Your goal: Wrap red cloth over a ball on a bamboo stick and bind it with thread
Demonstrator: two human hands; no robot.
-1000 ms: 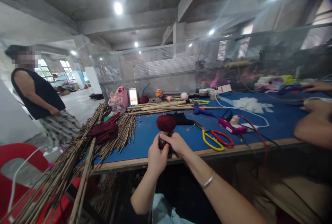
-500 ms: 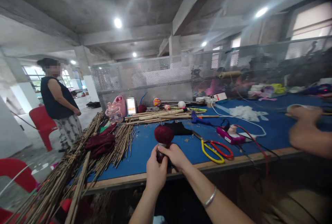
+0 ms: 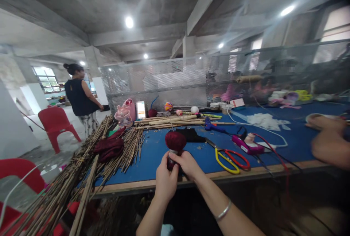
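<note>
A dark red fabric-covered ball (image 3: 175, 140) with a narrow neck stands upright between my hands, over the front edge of the blue table (image 3: 136, 175). My left hand (image 3: 166, 177) is closed around the neck from the left. From the right, my right hand (image 3: 186, 163) grips the same neck, its thumb laid across it. Below the thumbs, the lower part is mostly hidden by my fingers. Behind the ball lies a piece of black cloth (image 3: 191, 135). To the right rest scissors (image 3: 228, 159) with one yellow and one red handle.
Bundled thin sticks (image 3: 68, 170) and dark red cloth (image 3: 109, 149) lie at the left. A purple device (image 3: 247, 144) with cables and white scraps (image 3: 266, 121) are on the right. A co-worker's arm (image 3: 332, 143) reaches in. A person (image 3: 82, 97) stands beyond a red chair (image 3: 56, 123).
The view has shifted slightly, so the table things appear a little farther right. The standing person has moved rightward and turned away. My hands keep the same grip on the ball's neck.
</note>
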